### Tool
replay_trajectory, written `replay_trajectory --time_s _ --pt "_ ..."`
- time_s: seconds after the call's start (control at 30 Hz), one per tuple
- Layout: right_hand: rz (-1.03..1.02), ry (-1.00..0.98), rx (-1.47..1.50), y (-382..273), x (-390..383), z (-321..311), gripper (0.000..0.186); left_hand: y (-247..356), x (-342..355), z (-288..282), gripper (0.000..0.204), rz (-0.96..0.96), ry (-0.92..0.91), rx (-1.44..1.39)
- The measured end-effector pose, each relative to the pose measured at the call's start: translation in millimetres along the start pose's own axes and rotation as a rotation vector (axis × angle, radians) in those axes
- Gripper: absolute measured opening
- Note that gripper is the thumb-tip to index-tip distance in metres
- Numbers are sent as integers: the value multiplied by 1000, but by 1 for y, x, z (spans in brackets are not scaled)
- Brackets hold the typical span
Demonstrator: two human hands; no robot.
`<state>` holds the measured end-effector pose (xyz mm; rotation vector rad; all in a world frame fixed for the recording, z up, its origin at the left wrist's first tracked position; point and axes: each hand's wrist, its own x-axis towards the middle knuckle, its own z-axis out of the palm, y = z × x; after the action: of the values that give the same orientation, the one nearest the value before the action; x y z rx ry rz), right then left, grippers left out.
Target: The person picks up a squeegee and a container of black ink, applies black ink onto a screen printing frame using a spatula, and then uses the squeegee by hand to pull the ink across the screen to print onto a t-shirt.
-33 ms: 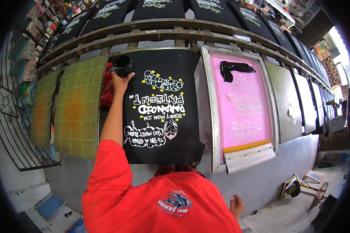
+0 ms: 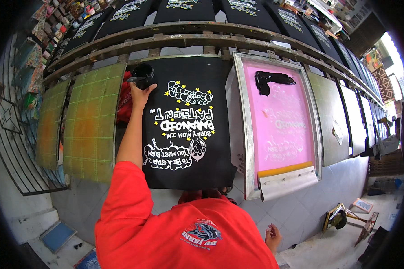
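My left hand [image 2: 141,93] is closed around a black ink tub [image 2: 143,75] near the far left corner of a black T-shirt [image 2: 184,71]. A grey handle or scraper end juts over the tub's rim. White lettering with yellow stars is printed on the shirt, upside down from my side. To the right, a pink printing screen [image 2: 278,110] in a metal frame carries a thick smear of black ink [image 2: 274,80] at its far end. A squeegee [image 2: 288,181] with a yellow-orange blade rests across its near end. My right hand [image 2: 273,236] hangs low at my side, fingers loosely curled, holding nothing visible.
Bare printing boards [image 2: 92,121] stand left of the shirt, and more boards [image 2: 327,116] run off to the right. Long rails [image 2: 175,41] cross behind, with a row of printed black shirts [image 2: 184,13] beyond. A small stand [image 2: 334,217] sits on the floor at right.
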<state>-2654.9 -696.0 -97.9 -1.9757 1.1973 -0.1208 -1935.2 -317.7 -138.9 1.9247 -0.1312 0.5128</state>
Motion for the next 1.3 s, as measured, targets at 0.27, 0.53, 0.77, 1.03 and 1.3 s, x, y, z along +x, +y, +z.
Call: replay_trajectory --time_s 0.27,0.53,0.77,1.03,1.3 --pt "208 -8 309 58 54 -17 41 69 -107 -67 128 -521 -47 -1447" --pt "146 -239 249 119 161 -75 50 29 -177 -96 98 -309 -77 -185" --pt "117 -262 158 129 188 -64 50 65 -228 -79 119 -112 -458 1053" --pt "100 -407 97 63 102 -15 46 113 -331 -123 122 -22 -579 932" --pt "-723 -648 317 -207 68 56 47 38 -229 -130 110 114 -474 971"
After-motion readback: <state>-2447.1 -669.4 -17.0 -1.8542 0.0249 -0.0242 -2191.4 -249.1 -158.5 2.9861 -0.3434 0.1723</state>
